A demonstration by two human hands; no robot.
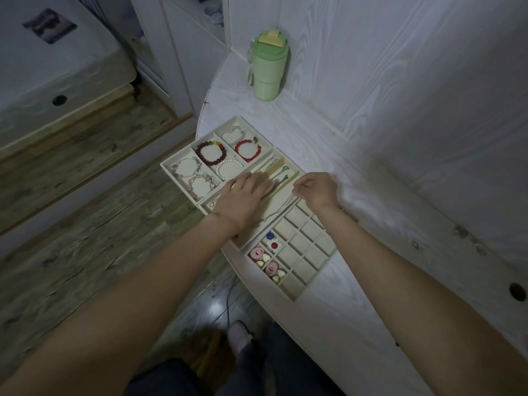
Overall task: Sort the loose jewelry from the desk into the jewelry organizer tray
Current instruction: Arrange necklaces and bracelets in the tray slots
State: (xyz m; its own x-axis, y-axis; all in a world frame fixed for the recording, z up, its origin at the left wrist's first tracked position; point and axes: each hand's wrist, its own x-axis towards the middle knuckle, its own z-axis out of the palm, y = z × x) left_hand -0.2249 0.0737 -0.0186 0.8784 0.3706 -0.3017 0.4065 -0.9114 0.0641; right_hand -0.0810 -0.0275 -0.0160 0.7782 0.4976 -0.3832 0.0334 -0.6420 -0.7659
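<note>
Here, thin silvery necklace (281, 210) over cream tray (300, 292)

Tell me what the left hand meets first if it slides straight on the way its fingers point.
Probably the silver chains in the long slots just beyond the left hand, then the tray's far wall; depth is unclear.

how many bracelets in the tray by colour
dark red: 1
bright red: 1
white pearl: 1
silver: 1
pink: 1
pale, far corner: 1
total: 6
</note>
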